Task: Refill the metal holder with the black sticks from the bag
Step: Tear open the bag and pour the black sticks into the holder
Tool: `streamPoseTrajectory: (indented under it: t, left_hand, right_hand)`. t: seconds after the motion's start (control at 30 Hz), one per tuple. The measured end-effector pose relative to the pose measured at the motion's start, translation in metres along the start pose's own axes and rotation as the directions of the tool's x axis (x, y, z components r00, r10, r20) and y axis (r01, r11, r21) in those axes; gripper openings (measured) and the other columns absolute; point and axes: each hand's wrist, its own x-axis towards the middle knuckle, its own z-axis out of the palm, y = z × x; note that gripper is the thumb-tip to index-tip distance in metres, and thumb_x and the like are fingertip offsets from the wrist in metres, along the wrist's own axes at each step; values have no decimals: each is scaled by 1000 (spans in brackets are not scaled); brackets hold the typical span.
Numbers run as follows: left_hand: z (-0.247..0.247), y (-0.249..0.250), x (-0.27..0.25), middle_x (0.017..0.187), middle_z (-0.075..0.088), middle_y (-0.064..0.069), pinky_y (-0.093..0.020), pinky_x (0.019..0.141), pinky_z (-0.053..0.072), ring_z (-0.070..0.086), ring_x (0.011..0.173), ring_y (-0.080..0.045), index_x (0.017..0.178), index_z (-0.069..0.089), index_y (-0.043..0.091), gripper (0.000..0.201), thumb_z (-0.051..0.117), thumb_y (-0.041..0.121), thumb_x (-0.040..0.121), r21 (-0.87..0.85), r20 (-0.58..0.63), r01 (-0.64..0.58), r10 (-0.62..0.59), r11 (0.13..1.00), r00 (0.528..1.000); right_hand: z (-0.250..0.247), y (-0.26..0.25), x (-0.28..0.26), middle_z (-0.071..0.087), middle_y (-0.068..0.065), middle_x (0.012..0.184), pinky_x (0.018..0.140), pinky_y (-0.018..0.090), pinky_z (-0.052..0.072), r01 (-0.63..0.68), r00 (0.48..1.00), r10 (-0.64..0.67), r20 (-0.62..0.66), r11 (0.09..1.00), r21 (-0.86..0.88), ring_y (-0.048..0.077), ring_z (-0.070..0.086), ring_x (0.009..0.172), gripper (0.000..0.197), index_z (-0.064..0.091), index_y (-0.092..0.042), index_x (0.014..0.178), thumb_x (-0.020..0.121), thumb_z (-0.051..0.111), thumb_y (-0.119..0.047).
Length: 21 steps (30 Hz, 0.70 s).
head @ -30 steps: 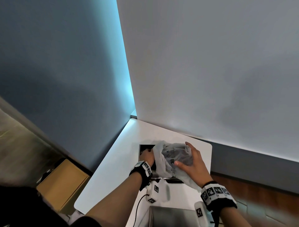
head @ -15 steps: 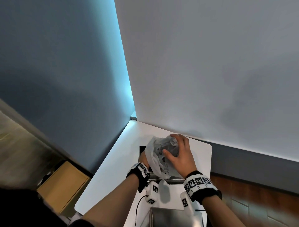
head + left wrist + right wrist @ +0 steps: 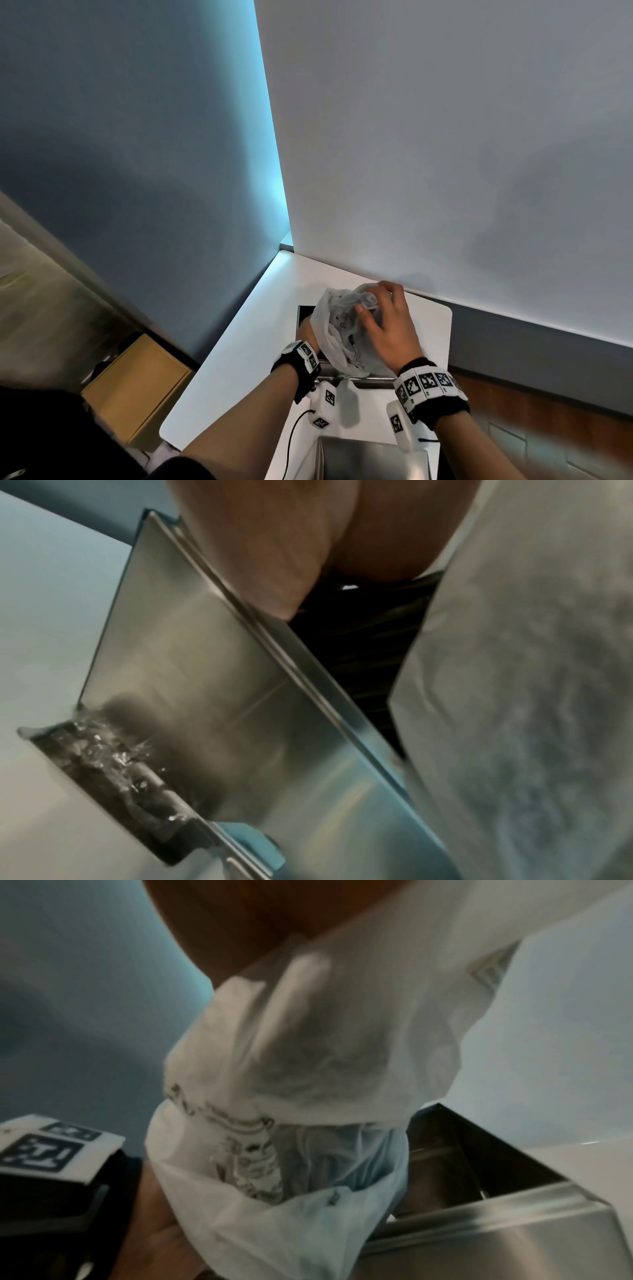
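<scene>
A translucent white plastic bag (image 3: pixel 337 325) with dark print stands upended over the metal holder (image 3: pixel 303 313) on the white table (image 3: pixel 239 359). My right hand (image 3: pixel 387 322) grips the bag's bunched top from above, fingers curled into the plastic. My left hand (image 3: pixel 306 334) is at the holder's left side, its fingers hidden behind the bag. The left wrist view shows black sticks (image 3: pixel 359 647) lying inside the holder (image 3: pixel 205 696), under that hand and beside the bag (image 3: pixel 531 696). In the right wrist view the bag (image 3: pixel 308 1083) hangs into the holder (image 3: pixel 479 1231).
A second metal box (image 3: pixel 370 459) sits at the near table edge, with a black cable (image 3: pixel 291 442) beside it. A white wall rises right behind the table. A cardboard box (image 3: pixel 137 383) stands on the floor to the left.
My right hand has shifted from the bag's right side up to its top and bunched the plastic, standing the bag more upright over the holder. The left hand has barely moved.
</scene>
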Motion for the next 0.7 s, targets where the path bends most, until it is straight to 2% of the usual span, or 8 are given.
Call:
streamPoseTrajectory:
  t: [0.07,0.13,0.2,0.3,0.4,0.47,0.57,0.7]
  left_hand:
    - [2,7,-8,104,67,-9,-33,88,45,59,95,-27,92,67,9,22,59,29,95,160,7,-35,34,987,999]
    - [5,9,-9,120,69,-15,-34,91,48,64,108,-33,107,71,9,34,51,36,101,298,-28,-26,36,954,999]
    - [9,12,-12,127,67,-16,-32,89,44,62,115,-35,121,69,7,43,48,41,103,375,-72,-27,58,927,996]
    - [14,13,-14,127,67,-18,-31,84,42,62,115,-35,120,67,5,44,46,40,104,459,-51,-63,97,886,994]
    - [16,14,-17,125,67,-17,-33,87,46,62,114,-36,118,66,6,44,46,43,103,499,-35,-76,108,863,994]
    - [20,13,-16,123,68,-16,-35,90,49,64,111,-36,116,66,9,44,47,45,101,508,-22,-83,110,857,994]
    - [23,6,-9,124,68,-15,-40,93,52,64,111,-37,118,64,13,42,48,45,97,584,31,-136,146,800,989]
    - [22,1,-6,125,67,-15,-37,90,49,64,112,-37,122,61,13,36,52,37,98,632,60,-196,204,750,977]
  right_hand:
    - [-5,6,-2,43,-5,122,99,25,41,-15,1000,15,17,1000,2,13,51,114,24,60,-26,117,93,63,-27]
    - [-11,19,-5,47,-5,118,95,23,40,-101,995,101,-10,995,-8,16,54,111,22,61,-22,114,94,61,-30]
    - [-19,33,-10,52,-6,120,96,29,42,-167,986,167,-23,985,-33,20,55,113,30,61,-24,114,92,56,-44]
    - [-28,49,-24,47,-3,138,108,41,37,-247,964,257,63,960,-128,24,46,128,49,56,-32,129,87,59,-57]
    - [-26,52,-42,32,-2,151,112,46,36,-358,918,369,143,929,-99,22,35,136,83,33,-47,144,72,68,-69]
    - [-19,48,-50,33,-4,147,110,41,39,-369,922,367,126,929,-5,16,39,132,95,26,-49,145,67,77,-64]
    - [-7,36,-51,37,-8,137,105,27,37,-371,929,368,46,923,108,8,42,124,98,30,-39,146,66,86,-47]
    - [-1,27,-41,40,-6,129,97,23,39,-333,940,340,-27,934,131,13,48,119,79,41,-32,132,68,86,-39]
